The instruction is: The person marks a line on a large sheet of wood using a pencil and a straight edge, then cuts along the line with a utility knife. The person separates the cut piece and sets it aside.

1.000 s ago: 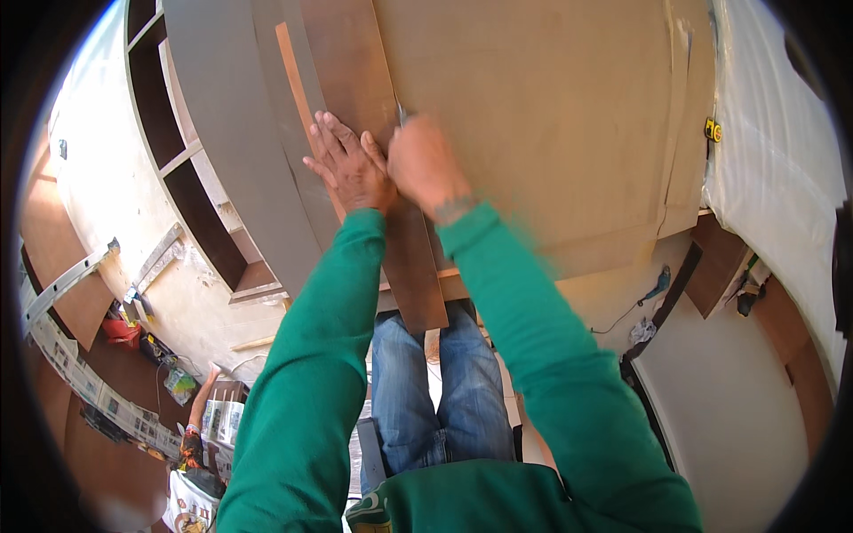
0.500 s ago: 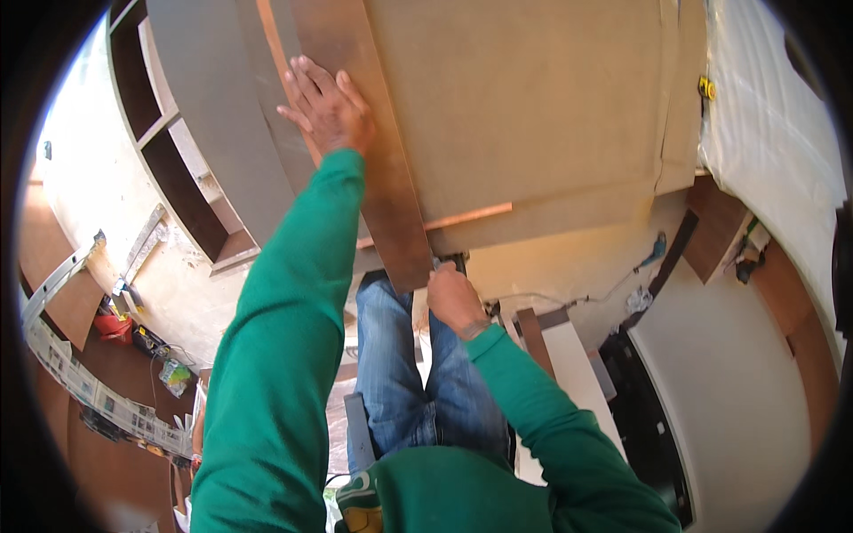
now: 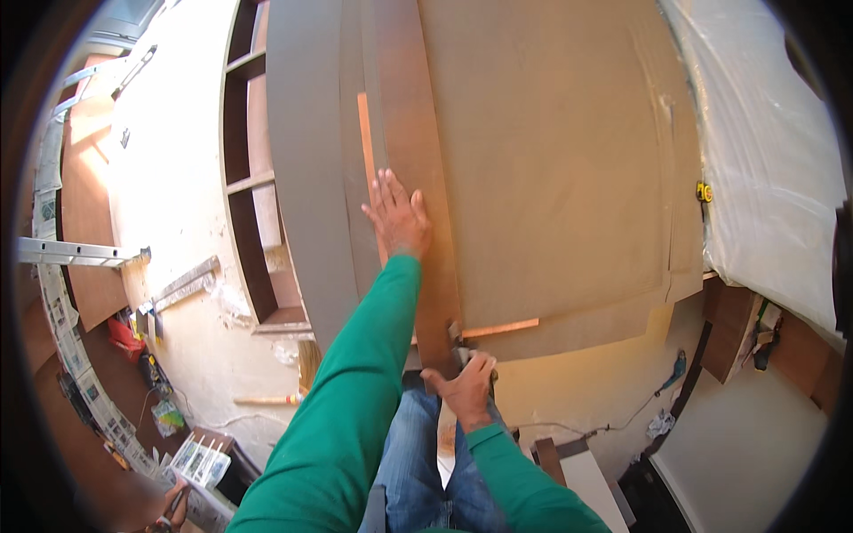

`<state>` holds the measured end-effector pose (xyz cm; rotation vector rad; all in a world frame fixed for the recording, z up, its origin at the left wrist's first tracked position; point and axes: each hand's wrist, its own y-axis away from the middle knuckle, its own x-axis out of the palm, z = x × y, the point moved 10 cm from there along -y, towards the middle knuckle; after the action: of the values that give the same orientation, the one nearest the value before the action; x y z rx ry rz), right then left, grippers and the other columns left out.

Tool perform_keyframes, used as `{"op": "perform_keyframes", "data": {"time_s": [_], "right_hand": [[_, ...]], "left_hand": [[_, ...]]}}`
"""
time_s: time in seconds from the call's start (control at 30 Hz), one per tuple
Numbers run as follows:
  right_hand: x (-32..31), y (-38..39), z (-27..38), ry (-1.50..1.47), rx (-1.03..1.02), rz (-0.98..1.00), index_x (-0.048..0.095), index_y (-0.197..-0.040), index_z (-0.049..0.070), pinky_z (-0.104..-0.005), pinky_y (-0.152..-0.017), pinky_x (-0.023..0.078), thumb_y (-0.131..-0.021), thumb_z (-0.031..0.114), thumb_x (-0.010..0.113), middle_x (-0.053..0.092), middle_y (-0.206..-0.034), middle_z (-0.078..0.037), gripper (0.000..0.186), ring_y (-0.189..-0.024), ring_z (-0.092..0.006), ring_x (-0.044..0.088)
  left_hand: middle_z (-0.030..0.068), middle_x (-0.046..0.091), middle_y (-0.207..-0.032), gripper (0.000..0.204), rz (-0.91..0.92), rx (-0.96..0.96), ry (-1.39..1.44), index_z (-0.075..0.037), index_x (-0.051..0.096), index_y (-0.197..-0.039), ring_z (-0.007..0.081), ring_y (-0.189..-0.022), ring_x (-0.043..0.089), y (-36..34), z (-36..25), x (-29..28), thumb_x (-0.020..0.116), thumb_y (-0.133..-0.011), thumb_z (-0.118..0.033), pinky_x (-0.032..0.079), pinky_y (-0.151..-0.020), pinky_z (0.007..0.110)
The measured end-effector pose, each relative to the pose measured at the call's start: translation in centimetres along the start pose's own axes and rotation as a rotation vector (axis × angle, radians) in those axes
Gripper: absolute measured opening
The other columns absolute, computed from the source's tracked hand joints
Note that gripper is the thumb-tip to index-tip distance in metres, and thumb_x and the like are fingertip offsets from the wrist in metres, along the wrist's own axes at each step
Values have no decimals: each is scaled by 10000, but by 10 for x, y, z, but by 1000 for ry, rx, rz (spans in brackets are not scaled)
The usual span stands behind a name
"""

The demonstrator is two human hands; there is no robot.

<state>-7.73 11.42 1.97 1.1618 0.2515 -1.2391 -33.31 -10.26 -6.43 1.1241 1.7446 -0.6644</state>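
Observation:
A long brown board (image 3: 416, 115) lies lengthwise over a wide grey-brown panel (image 3: 551, 160). My left hand (image 3: 400, 218) is open and rests flat on the board's left side, its fingertips near a thin orange strip (image 3: 365, 133). At the board's near end is my right hand (image 3: 471, 391), thumb stretched across toward the board and fingers bent. Just beyond those fingers, along the board's right edge, a small grey and dark tool (image 3: 457, 338) shows; its kind is unclear, and my hand partly hides it. A second orange strip (image 3: 506, 328) runs rightward from there.
Left of the panel lies a dark open shelf frame (image 3: 251, 185). A yellow tape measure (image 3: 704, 192) sits at the right edge beside plastic sheeting (image 3: 755, 160). A ladder (image 3: 80, 252), a corded blue tool (image 3: 675, 371) and another person's hand (image 3: 175, 508) are farther out.
My view has turned, so board and panel sit lower and farther right. My left hand still lies flat on the board. My right hand has loosened from a pinch, its thumb now spread.

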Motion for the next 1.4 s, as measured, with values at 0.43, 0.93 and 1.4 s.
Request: {"op": "perform_keyframes", "data": {"time_s": [0.43,0.93,1.4], "right_hand": [[32,-4,-6,146,182,44,142,-1595,-99,-501,-1151,417,-662,402,972,455,-1455,-314,1346,-1339,-464,479],[-112,4,1,164,-155,169,380,-1418,-138,-520,-984,514,-644,518,933,578,-1233,-305,1156,-1156,-467,588],[-259,-18,-24,-712,-88,779,621,-1335,-16,-346,-1038,459,-610,589,872,653,-1270,-125,977,-1186,-244,604]], "left_hand": [[276,593,-1294,466,71,-227,228,60,594,-1359,446,-1232,558,187,61,-63,649,-1029,-265,446,-1079,503],[304,437,-1498,811,60,-374,-37,46,446,-1490,508,-1301,476,187,52,-53,687,-970,-529,404,-1096,587],[249,549,-1299,872,43,-753,-12,-18,450,-1347,445,-1280,499,202,17,-32,946,-723,-372,419,-1085,549]]}}
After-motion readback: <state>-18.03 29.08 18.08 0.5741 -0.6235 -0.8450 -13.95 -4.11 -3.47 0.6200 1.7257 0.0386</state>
